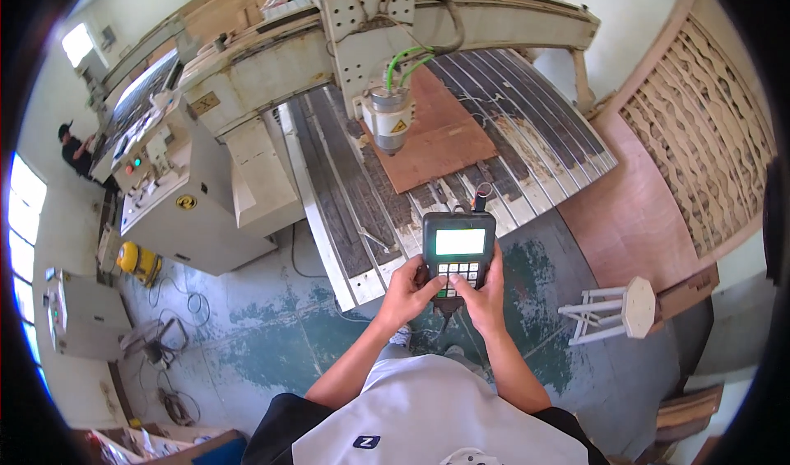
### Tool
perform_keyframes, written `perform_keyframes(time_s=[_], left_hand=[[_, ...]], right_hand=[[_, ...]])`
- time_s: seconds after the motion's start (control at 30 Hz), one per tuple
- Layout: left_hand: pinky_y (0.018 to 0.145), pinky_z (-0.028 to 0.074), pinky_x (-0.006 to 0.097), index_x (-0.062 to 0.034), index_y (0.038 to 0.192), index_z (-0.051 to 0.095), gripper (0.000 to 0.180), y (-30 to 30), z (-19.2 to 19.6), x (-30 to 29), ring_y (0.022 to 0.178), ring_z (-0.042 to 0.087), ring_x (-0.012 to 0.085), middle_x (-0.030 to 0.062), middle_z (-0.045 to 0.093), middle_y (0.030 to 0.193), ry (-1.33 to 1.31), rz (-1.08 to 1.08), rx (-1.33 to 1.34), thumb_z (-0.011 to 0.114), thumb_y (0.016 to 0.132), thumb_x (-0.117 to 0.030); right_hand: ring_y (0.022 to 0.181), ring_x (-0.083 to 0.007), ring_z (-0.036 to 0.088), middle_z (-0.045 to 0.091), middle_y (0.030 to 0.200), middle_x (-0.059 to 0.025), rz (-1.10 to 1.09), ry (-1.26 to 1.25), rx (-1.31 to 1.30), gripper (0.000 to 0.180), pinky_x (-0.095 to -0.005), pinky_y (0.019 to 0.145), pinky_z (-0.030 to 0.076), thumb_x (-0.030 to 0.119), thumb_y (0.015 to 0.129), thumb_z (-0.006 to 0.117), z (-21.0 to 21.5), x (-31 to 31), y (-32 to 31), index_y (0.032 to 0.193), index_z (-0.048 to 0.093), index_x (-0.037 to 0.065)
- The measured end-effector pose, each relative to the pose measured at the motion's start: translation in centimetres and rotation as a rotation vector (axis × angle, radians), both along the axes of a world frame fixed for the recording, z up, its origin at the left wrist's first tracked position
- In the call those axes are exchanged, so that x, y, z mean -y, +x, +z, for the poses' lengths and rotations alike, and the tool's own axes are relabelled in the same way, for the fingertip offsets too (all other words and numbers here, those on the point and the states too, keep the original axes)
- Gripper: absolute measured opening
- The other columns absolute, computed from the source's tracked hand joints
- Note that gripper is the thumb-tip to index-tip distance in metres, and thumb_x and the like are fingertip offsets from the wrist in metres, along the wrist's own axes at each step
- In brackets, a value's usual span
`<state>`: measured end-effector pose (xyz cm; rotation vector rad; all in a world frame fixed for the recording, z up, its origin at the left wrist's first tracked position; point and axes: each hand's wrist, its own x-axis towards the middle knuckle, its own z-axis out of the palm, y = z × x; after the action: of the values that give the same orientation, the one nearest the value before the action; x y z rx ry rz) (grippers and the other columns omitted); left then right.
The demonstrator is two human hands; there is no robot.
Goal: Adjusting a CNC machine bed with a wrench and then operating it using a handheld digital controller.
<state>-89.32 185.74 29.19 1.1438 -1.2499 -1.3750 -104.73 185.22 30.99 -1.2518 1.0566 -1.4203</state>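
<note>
Between my two hands is a black handheld controller (429, 239) with a bright, washed-out screen and a keypad below it. My left hand (405, 290) wraps its lower left side, thumb on the keys. On the opposite side my right hand (487, 294) grips the case, its thumb also over the keypad. Just beyond the controller lies the slotted bed of a CNC router (360, 239). A reddish-brown board (448, 140) rests on that bed. Over the board hangs the router's spindle (387, 123), with green hoses at its top; I cannot tell whether its tip touches the board.
Left of the bed stands a grey control cabinet (193, 222) with lit buttons. A person (76, 152) is at the far left. Loose cables (197, 300) and a yellow machine (138, 261) sit on the floor. At right are a white stool (638, 307) and a carved wavy panel (699, 127).
</note>
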Motion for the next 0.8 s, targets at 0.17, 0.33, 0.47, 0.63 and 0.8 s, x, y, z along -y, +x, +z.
perform_keyframes(time_s=[0.17, 0.33, 0.47, 0.63, 0.8], left_hand=[[0.048, 0.028, 0.023, 0.0025, 0.097, 0.057, 0.023, -2.3, 0.2, -1.3, 0.057, 0.034, 0.0031, -0.0054, 0.042, 0.064, -0.056, 0.243, -0.067, 0.066, 0.082, -0.012], [0.049, 0.030, 0.022, 0.0028, 0.102, 0.057, 0.025, -5.9, -1.1, -4.0, 0.059, 0.036, 0.0024, -0.0051, 0.046, 0.068, 0.002, 0.366, -0.072, 0.066, 0.083, -0.011], [0.078, 0.046, 0.024, 0.0045, 0.114, 0.053, 0.031, -8.7, -1.3, -5.8, 0.090, 0.056, 0.0080, 0.0054, 0.062, 0.099, 0.109, 0.406, -0.110, 0.062, 0.086, -0.006], [0.082, 0.046, 0.026, 0.0046, 0.116, 0.052, 0.032, -11.4, -2.0, -7.6, 0.093, 0.056, 0.0095, 0.0057, 0.062, 0.102, 0.128, 0.516, -0.109, 0.061, 0.086, -0.004], [0.081, 0.047, 0.026, 0.0046, 0.116, 0.053, 0.032, -12.9, -1.1, -8.8, 0.093, 0.057, 0.0103, 0.0060, 0.062, 0.101, 0.087, 0.567, -0.215, 0.061, 0.086, -0.003]], right_hand=[[0.104, -0.0164, 0.052, 0.051, 0.115, -0.0109, 0.183, 0.006, 0.003, 0.067, -0.0302, 0.089, 0.044, 0.005, 0.075, 0.068, 0.2, 1.1, -1.6, 0.132, 0.033, -0.001], [0.107, -0.0176, 0.052, 0.051, 0.116, -0.0114, 0.329, 0.025, 0.012, 0.067, -0.0313, 0.090, 0.044, 0.005, 0.074, 0.068, -1.2, 0.9, -4.9, 0.132, 0.034, 0.000], [0.106, -0.0178, 0.052, 0.052, 0.116, -0.0112, 0.447, 0.023, -0.039, 0.068, -0.0312, 0.090, 0.044, 0.008, 0.074, 0.070, -1.7, 0.9, -7.5, 0.132, 0.034, 0.000], [0.104, -0.0172, 0.053, 0.053, 0.115, -0.0119, 0.564, 0.059, -0.040, 0.070, -0.0309, 0.088, 0.045, 0.011, 0.075, 0.070, -2.6, 0.7, -9.5, 0.133, 0.033, 0.001], [0.112, -0.0181, 0.049, 0.048, 0.122, -0.0118, 0.669, 0.115, -0.078, 0.078, -0.0314, 0.096, 0.042, 0.005, 0.074, 0.069, -2.3, 0.2, -10.8, 0.138, 0.025, 0.000]])
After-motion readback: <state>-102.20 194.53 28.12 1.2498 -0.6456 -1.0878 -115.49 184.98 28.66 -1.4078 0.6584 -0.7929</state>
